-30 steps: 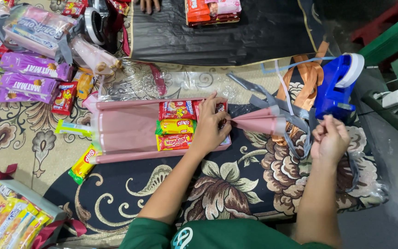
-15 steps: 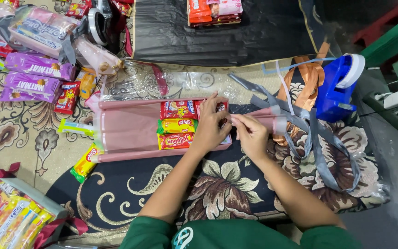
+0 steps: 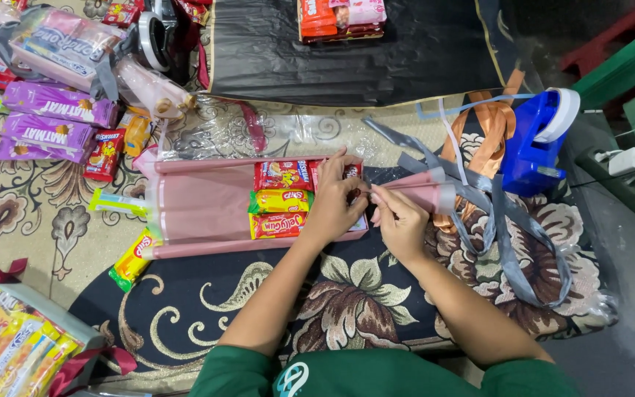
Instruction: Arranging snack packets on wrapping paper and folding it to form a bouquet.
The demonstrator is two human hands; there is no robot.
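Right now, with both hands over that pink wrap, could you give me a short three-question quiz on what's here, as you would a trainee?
1. True or false: the left hand rests on the snack packets lying on the pink wrapping sheet.
2. Which thing stands right of the hands? A) blue tape dispenser B) a kettle C) a laptop
3. Fill in: the right hand is at the gathered ____ end of the wrap.

Key
1. True.
2. A.
3. Right: the pink cone narrows there, over the grey ribbons.
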